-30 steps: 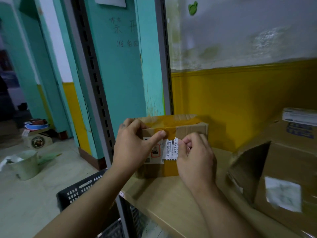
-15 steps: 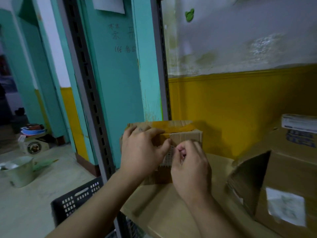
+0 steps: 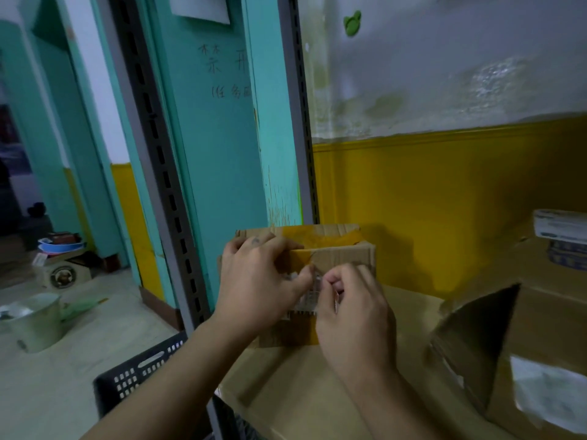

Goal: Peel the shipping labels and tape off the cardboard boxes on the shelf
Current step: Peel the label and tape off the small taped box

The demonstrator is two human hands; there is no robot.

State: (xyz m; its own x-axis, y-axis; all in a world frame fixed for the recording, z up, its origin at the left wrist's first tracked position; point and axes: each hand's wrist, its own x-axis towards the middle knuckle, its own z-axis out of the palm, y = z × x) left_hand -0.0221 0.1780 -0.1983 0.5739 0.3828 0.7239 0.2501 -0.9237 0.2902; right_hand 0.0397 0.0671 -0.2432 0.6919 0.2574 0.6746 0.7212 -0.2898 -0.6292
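Since a second ago, both hands have drawn together over the shipping label [image 3: 305, 296], which then showed plainly and is now mostly covered.

At far left a metal bucket [image 3: 35, 323] stands on the floor, with something pale and blurred in it. A black slotted crate [image 3: 136, 377] sits below the shelf [image 3: 295, 398]; its inside is out of sight.

The left hand [image 3: 259, 287] grips the small cardboard box [image 3: 344, 253] at its upper left corner, fingers curled over the top edge beside the yellow tape [image 3: 320, 240]. The box stands at the shelf's left end. Only a strip of label shows between the hands.

The right hand [image 3: 354, 315] pinches the label's right edge between thumb and curled fingers. At right, a large box [image 3: 546, 338] is cut off by the frame, its dark opening showing no contents.
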